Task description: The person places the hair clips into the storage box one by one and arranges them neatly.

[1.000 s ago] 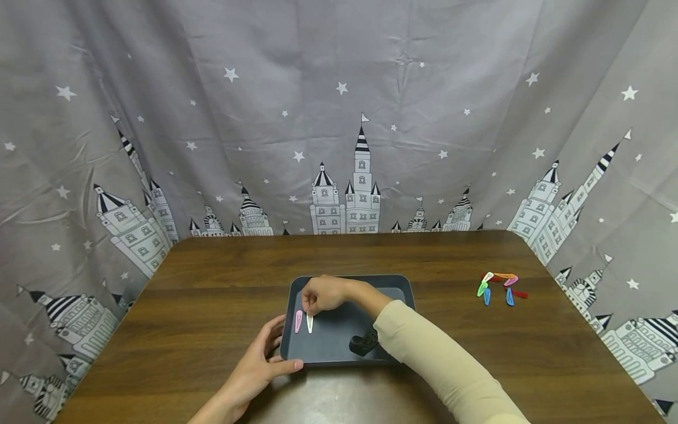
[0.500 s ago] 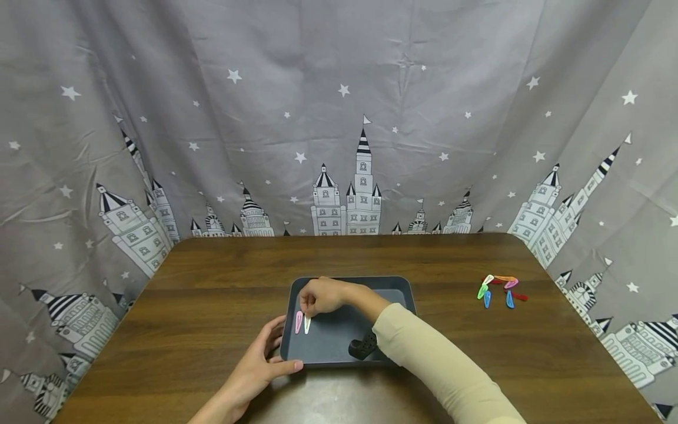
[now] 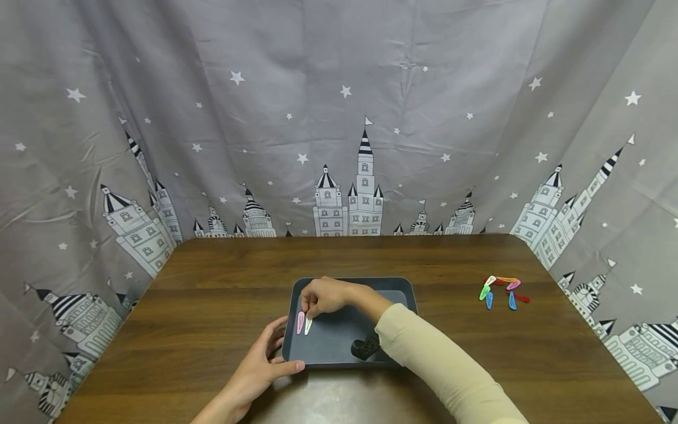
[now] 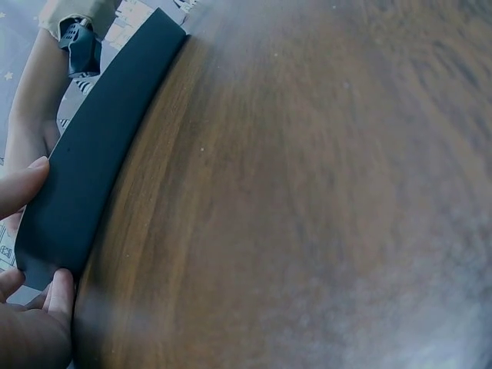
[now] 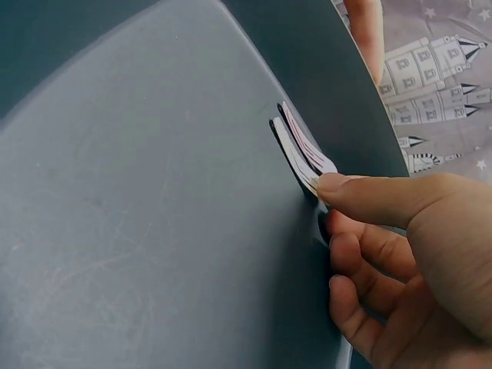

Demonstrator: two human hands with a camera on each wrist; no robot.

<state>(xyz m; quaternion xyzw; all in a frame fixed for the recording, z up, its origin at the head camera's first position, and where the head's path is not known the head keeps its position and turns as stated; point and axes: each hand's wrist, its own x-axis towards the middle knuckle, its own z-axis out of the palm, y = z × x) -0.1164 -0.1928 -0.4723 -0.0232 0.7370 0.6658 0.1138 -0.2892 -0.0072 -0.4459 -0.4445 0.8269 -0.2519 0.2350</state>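
Note:
A dark grey tray (image 3: 333, 344) lies on the wooden table, its left front corner held by my left hand (image 3: 258, 360). In the left wrist view the thumb (image 4: 24, 188) tops the tray's rim while other fingers touch its outer wall. Inside the tray, my right hand (image 3: 325, 296) pinches the upper end of a white hair clip (image 3: 308, 326) between thumb and index finger. Just left of it lies a pink hair clip (image 3: 301, 323), nearly parallel. The right wrist view shows both clips, white (image 5: 289, 146) and pink (image 5: 301, 137), close beside the tray's side wall.
Several hair clips in green, white, orange, pink, blue and red lie loosely grouped on the table's right side, among them a blue clip (image 3: 512, 301). A black wrist-camera mount (image 3: 364, 347) hangs under my right wrist, over the tray. A grey castle-print curtain (image 3: 339, 141) stands behind the table.
The white hair clip has shifted slightly left, closer to the pink one, with my right hand still pinching it. My left hand stays at the tray's corner.

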